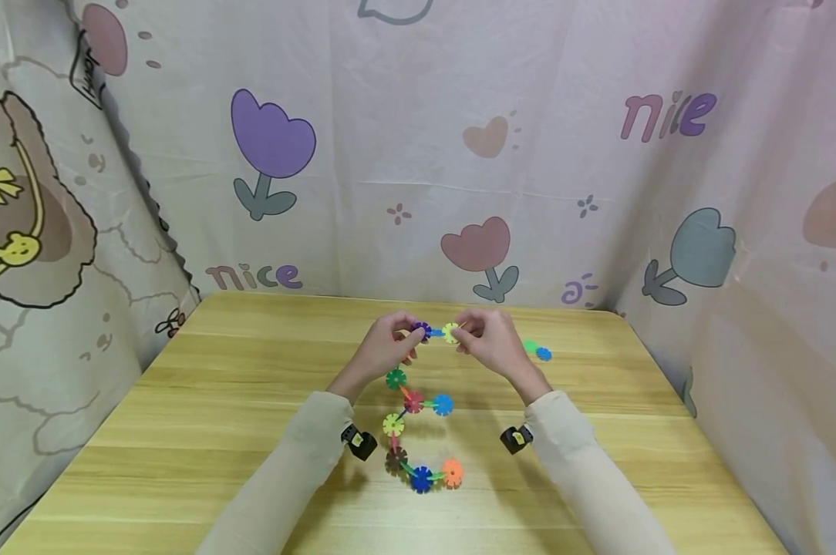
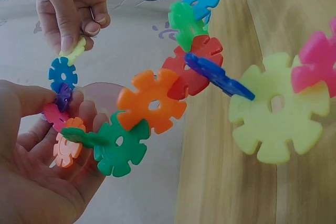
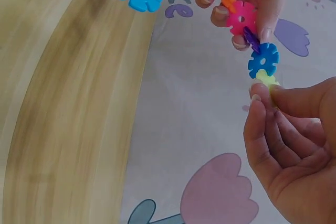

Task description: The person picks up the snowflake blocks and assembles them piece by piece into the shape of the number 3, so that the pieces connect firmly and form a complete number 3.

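A chain of slotted plastic snowflake discs runs from between both hands toward the person. At its far end my left hand (image 1: 379, 351) pinches a purple snowflake disc (image 2: 63, 98) between thumb and fingers. My right hand (image 1: 496, 344) pinches the pale yellow snowflake disc (image 3: 266, 78) at the tip. Between these two sits a blue disc (image 3: 263, 60), slotted into its neighbours. Pink, orange and green discs (image 2: 121, 142) follow beside the left palm. Farther along come a red disc (image 1: 414, 401) with a side branch ending in a light blue disc (image 1: 443, 405), and another yellow disc (image 1: 393, 425).
The chain's near end curves right through brown (image 1: 396, 461) and dark blue discs (image 1: 421, 479) to an orange disc (image 1: 453, 473). Beyond the right hand, a green disc (image 1: 530, 347) and a blue disc (image 1: 544, 354) lie on the wooden table (image 1: 251, 370). A printed curtain (image 1: 390, 154) hangs behind.
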Demonstrator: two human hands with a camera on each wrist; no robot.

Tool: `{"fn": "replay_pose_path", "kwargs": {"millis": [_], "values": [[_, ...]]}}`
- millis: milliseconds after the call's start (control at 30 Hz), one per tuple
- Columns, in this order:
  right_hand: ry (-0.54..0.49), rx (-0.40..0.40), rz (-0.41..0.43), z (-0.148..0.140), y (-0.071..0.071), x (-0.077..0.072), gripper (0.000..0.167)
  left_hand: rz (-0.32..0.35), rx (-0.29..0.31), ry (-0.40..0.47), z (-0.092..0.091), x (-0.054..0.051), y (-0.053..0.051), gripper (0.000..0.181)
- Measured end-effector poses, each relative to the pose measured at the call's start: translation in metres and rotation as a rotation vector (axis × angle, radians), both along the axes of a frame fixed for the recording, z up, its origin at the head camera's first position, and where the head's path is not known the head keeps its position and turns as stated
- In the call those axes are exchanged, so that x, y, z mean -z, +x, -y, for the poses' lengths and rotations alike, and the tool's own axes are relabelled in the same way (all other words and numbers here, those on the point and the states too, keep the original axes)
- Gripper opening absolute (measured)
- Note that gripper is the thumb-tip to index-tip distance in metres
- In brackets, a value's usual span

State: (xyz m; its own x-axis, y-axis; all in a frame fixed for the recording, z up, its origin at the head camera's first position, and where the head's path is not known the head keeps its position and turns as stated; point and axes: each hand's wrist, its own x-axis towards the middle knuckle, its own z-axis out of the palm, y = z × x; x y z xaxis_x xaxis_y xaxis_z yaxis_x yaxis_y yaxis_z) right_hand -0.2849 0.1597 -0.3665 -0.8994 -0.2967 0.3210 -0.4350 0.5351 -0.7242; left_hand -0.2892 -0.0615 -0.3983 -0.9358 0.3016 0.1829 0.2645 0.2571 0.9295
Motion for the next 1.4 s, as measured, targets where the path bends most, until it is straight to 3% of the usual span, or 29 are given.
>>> {"fn": "replay_pose_path", "kwargs": {"millis": [400,633,867,1067,1267,1400], "values": [[-0.052,0.099,-0.051,0.014,0.003,0.003,0.006,-0.011,-0.018,0.086,-0.002,0.0,-0.001,0.013],[-0.072,0.077,-0.033,0.009,0.0,0.002,0.008,-0.034,0.003,0.067,-0.003,-0.005,-0.002,0.015],[-0.054,0.033,-0.032,0.002,-0.006,0.003,0.009,0.0,0.044,0.082,-0.001,-0.005,-0.003,0.027],[-0.058,0.011,0.021,-0.011,-0.01,0.005,0.013,-0.012,0.048,0.074,0.004,-0.003,-0.002,0.027],[-0.014,0.109,0.053,-0.042,-0.024,0.01,0.017,-0.003,0.02,0.071,0.009,-0.001,-0.002,0.025],[0.058,0.197,0.073,-0.071,-0.039,0.02,0.018,0.01,0.011,0.078,0.01,-0.001,-0.001,0.025]]}}
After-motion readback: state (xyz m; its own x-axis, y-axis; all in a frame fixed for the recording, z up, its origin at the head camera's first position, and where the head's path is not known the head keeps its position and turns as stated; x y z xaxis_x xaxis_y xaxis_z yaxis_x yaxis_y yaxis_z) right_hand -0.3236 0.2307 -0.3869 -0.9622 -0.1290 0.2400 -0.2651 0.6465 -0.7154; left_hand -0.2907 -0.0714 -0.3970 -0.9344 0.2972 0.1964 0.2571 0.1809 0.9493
